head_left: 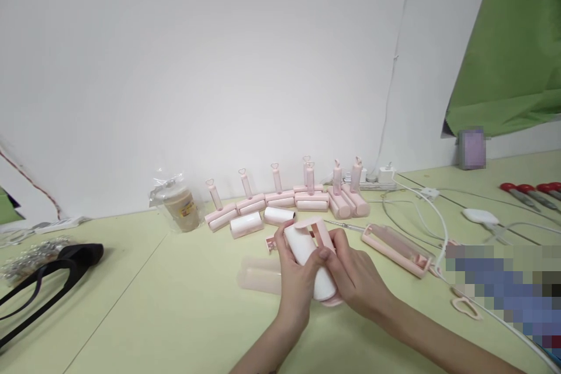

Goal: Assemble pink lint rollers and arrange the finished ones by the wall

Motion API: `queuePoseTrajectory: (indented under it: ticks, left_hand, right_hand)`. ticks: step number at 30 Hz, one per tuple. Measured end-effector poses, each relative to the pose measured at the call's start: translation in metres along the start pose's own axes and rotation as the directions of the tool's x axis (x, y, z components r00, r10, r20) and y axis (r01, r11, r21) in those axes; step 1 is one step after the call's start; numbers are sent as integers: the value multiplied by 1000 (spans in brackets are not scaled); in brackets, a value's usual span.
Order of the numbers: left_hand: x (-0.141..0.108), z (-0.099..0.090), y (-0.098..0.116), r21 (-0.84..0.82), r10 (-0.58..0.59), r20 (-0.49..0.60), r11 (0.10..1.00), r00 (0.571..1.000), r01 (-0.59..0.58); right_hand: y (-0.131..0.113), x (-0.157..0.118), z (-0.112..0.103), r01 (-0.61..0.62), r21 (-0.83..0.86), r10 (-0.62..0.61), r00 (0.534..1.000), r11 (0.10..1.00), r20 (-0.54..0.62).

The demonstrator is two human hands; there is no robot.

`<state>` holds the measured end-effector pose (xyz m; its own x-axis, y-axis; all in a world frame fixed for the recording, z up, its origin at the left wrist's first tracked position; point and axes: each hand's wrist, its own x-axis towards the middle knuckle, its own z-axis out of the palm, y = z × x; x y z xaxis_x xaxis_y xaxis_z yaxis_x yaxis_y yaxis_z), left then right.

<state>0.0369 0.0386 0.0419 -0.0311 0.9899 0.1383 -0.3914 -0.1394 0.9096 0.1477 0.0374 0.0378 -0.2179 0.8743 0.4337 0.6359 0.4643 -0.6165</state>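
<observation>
A white roll (310,257) sits tilted in a pink frame (323,235), held between both hands near the middle of the view. My left hand (294,277) wraps the roll from the left, its thumb across the white surface. On the other side, my right hand (357,273) grips the pink frame, fingers closed on its edge. Partly behind my left hand, a translucent cover (258,275) lies on the table, and a small pink part (270,243) shows just above it. Two loose white rolls (246,225) lie beyond the hands.
Several pink rollers with upright handles (279,198) line the wall. A bagged cup (182,210) stands left of them. To the right lie a pink frame with a clear cover (397,250), a screwdriver (346,225), white cables (445,234) and red-handled tools (526,191). Black straps (65,269) lie left.
</observation>
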Motion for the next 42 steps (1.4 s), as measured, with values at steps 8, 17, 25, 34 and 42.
queuePoseTrajectory:
  ticks: [8, 17, 25, 34, 42]
  left_hand:
    - [-6, -12, 3, 78, -31, 68, 997, 997, 25]
    - [-15, -6, 2, -29, -40, -174, 999, 984, 35]
    - [-14, -14, 0, -85, -144, -128, 987, 981, 134]
    - [-15, -29, 5, 88, -140, 78, 987, 987, 133]
    - [-31, -68, 7, 732, -412, 233, 670, 881, 120]
  right_hand:
    - [-8, -4, 8, -84, -14, 84, 996, 996, 42]
    - [-9, 0, 12, -327, 242, 279, 937, 914, 210]
    - [-14, -3, 17, -356, 405, 269, 928, 842, 257]
    - [-3, -16, 21, -181, 210, 139, 970, 961, 200]
    - [-2, -19, -19, 15, -38, 3, 890, 999, 455]
